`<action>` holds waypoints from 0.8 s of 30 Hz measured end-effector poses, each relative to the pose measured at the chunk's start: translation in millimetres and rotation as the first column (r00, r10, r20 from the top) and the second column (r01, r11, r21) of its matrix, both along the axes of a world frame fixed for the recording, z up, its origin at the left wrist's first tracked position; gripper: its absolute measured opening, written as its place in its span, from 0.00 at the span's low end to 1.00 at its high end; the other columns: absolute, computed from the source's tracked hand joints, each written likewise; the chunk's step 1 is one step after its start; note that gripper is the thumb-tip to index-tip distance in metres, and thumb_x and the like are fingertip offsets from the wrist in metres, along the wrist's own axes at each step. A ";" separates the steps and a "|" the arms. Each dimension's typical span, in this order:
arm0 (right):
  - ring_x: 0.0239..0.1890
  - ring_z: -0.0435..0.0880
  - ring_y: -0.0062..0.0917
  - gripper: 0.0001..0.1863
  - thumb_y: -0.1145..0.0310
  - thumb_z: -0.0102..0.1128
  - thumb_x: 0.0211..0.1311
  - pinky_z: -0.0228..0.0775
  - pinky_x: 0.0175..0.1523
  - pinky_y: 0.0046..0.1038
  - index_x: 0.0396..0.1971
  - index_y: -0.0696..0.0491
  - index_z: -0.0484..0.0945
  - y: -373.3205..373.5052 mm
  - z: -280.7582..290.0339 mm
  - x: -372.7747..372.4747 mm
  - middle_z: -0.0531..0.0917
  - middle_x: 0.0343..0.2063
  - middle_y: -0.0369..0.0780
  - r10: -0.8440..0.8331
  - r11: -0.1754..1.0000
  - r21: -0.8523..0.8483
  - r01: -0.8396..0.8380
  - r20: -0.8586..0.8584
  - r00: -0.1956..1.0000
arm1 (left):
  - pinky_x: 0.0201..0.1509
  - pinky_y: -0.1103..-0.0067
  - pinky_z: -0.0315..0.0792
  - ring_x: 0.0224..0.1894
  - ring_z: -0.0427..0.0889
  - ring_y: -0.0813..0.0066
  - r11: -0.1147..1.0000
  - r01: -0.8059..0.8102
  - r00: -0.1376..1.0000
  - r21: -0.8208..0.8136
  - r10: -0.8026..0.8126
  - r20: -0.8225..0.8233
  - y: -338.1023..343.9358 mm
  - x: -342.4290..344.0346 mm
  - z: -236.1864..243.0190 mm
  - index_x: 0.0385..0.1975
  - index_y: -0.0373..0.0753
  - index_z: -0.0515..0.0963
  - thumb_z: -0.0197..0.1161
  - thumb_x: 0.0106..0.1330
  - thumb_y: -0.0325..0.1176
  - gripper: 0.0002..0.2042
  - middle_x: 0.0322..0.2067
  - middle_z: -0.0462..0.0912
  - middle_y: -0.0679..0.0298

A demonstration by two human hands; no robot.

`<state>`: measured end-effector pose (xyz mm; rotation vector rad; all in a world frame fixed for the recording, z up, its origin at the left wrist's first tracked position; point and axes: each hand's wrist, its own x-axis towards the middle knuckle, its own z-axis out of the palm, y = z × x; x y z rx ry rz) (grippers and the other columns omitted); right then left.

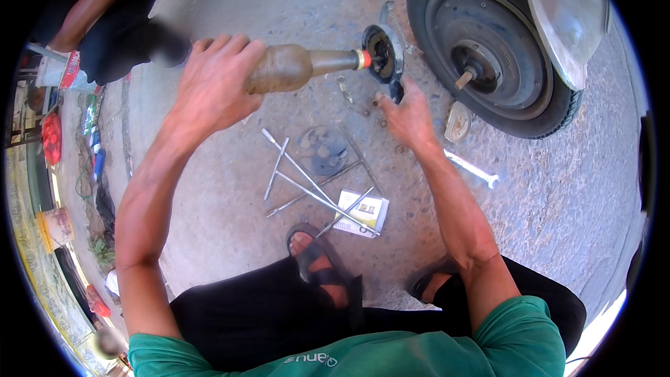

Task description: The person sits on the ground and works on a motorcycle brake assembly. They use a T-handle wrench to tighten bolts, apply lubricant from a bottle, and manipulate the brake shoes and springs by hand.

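Observation:
My left hand [218, 80] is wrapped round a cloudy brown bottle [283, 70], tipped sideways with its neck pointing right. The bottle's red-capped mouth meets the dark hollow of a round metal housing [382, 52], which looks like a drum brake plate. My right hand [407, 115] grips this housing by its lower arm, thumb and fingers closed. Whether liquid comes from the bottle I cannot make out. Below my hands, several T-handle wrenches [307, 185] lie crossed on the ground, partly over a white and yellow card box [361, 212].
A motor wheel [499, 49] with a tyre stands at upper right, beneath a pale fender [565, 17]. An open-end wrench [472, 169] and a curved metal piece [458, 122] lie beside my right forearm. Another person's arm [98, 3] and a bucket [68, 73] are at upper left.

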<state>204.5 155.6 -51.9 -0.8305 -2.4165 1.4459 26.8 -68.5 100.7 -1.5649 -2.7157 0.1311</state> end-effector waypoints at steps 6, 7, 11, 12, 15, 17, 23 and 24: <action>0.43 0.81 0.43 0.23 0.70 0.66 0.57 0.72 0.52 0.38 0.53 0.60 0.76 1.4 -2.6 -0.9 0.81 0.40 0.52 0.004 1.000 0.019 -0.004 0.014 1.000 | 0.60 0.64 0.65 0.50 0.76 0.61 1.000 0.026 0.999 -0.001 -0.026 -0.035 3.0 -0.9 -6.0 0.47 0.43 0.78 0.72 0.49 0.27 0.22 0.40 0.79 0.60; 0.43 0.81 0.43 0.23 0.70 0.66 0.57 0.72 0.52 0.38 0.53 0.60 0.76 1.5 -3.0 -0.9 0.81 0.40 0.52 0.003 1.000 0.018 -0.003 0.008 1.000 | 0.60 0.64 0.65 0.50 0.76 0.61 1.000 0.026 0.999 -0.001 -0.026 -0.035 3.5 -1.1 -6.1 0.47 0.43 0.78 0.72 0.49 0.27 0.22 0.40 0.79 0.60; 0.42 0.81 0.43 0.23 0.70 0.66 0.57 0.72 0.51 0.38 0.52 0.60 0.76 2.1 -3.8 -1.2 0.81 0.39 0.51 0.005 1.000 0.020 -0.005 0.009 1.000 | 0.60 0.64 0.65 0.50 0.76 0.61 1.000 0.021 0.999 -0.011 -0.021 -0.031 5.5 -2.2 -5.9 0.47 0.44 0.78 0.73 0.49 0.27 0.22 0.40 0.80 0.60; 0.42 0.81 0.42 0.22 0.70 0.66 0.57 0.72 0.51 0.38 0.52 0.60 0.76 2.3 -3.5 -1.4 0.81 0.39 0.51 0.006 1.000 0.021 -0.006 0.016 1.000 | 0.60 0.64 0.65 0.50 0.76 0.61 1.000 0.019 0.999 -0.011 -0.020 -0.030 5.7 -2.0 -5.8 0.47 0.44 0.78 0.74 0.49 0.27 0.22 0.40 0.80 0.60; 0.42 0.82 0.41 0.22 0.70 0.66 0.57 0.72 0.51 0.38 0.51 0.60 0.76 1.0 -2.5 -2.3 0.81 0.38 0.51 0.006 1.000 0.015 -0.006 0.017 1.000 | 0.60 0.64 0.66 0.50 0.76 0.62 1.000 0.020 0.999 -0.010 -0.021 -0.047 3.6 -2.8 -7.1 0.47 0.44 0.78 0.74 0.50 0.27 0.22 0.41 0.80 0.61; 0.41 0.82 0.41 0.22 0.70 0.66 0.57 0.72 0.51 0.37 0.51 0.60 0.76 1.1 -4.4 -2.0 0.81 0.38 0.51 0.003 1.000 0.021 -0.003 0.006 1.000 | 0.61 0.63 0.66 0.50 0.76 0.63 1.000 0.023 0.998 -0.012 -0.023 -0.055 3.9 -3.9 -9.4 0.48 0.45 0.79 0.74 0.51 0.27 0.22 0.41 0.81 0.61; 0.41 0.82 0.40 0.22 0.71 0.66 0.57 0.72 0.51 0.37 0.51 0.60 0.77 -0.2 0.7 -2.4 0.81 0.38 0.51 0.004 1.000 0.013 -0.005 0.024 1.000 | 0.61 0.63 0.66 0.50 0.76 0.63 0.999 0.010 0.998 -0.033 -0.011 -0.056 3.8 -2.7 -7.9 0.48 0.45 0.79 0.75 0.52 0.27 0.22 0.41 0.81 0.61; 0.41 0.82 0.40 0.22 0.71 0.66 0.57 0.72 0.51 0.37 0.51 0.60 0.77 -1.2 2.8 -2.5 0.82 0.38 0.51 0.004 1.000 0.008 -0.004 0.032 0.999 | 0.61 0.63 0.66 0.50 0.76 0.63 0.999 0.010 0.998 -0.030 -0.011 -0.058 3.0 -2.6 -8.2 0.48 0.45 0.79 0.75 0.51 0.27 0.22 0.41 0.81 0.61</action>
